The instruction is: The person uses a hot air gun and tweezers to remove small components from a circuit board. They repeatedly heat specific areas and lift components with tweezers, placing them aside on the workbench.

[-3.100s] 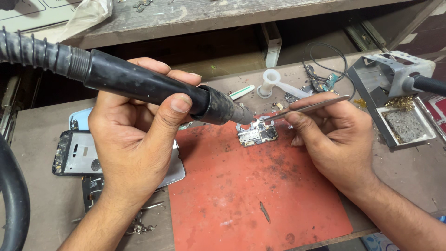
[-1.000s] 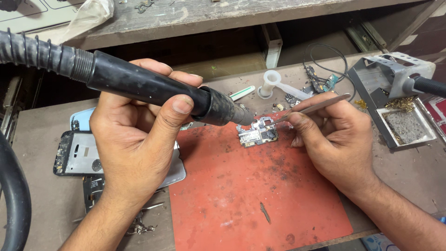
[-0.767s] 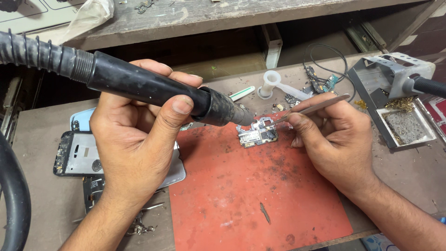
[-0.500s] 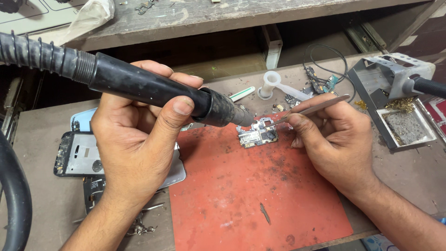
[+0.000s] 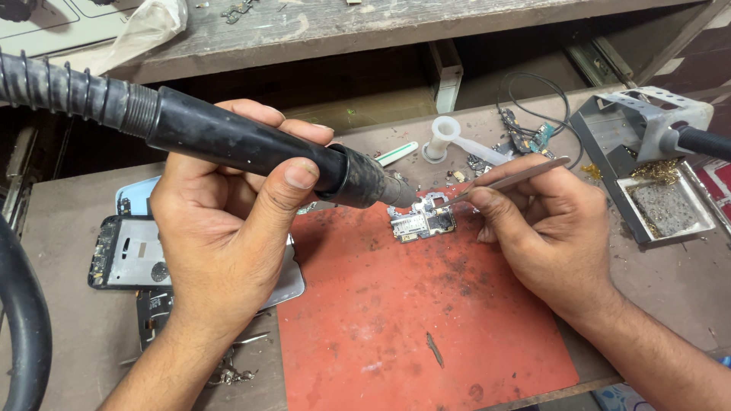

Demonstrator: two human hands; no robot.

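A left hand (image 5: 228, 228) grips a black ribbed-hose hot-air wand (image 5: 251, 144); the right hand (image 5: 548, 228) pinches metal tweezers (image 5: 510, 179). Both tips meet over a small circuit board (image 5: 422, 222) on a scorched red mat (image 5: 411, 320) covering a worn wooden bench (image 5: 68, 335).

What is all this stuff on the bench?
Hot-air wand: one, black, ribbed hose, nozzle over the board.
Circuit board: one, small, on the mat's top edge.
Tweezers: one, metal, tips at the board.
Mat: one, red, scorched, centre.
Phone frames: several, dark and pale blue, left.
Iron stand: one, grey, right.
White tube: one, behind the board.
Left hand: grips the wand.
Right hand: holds the tweezers.
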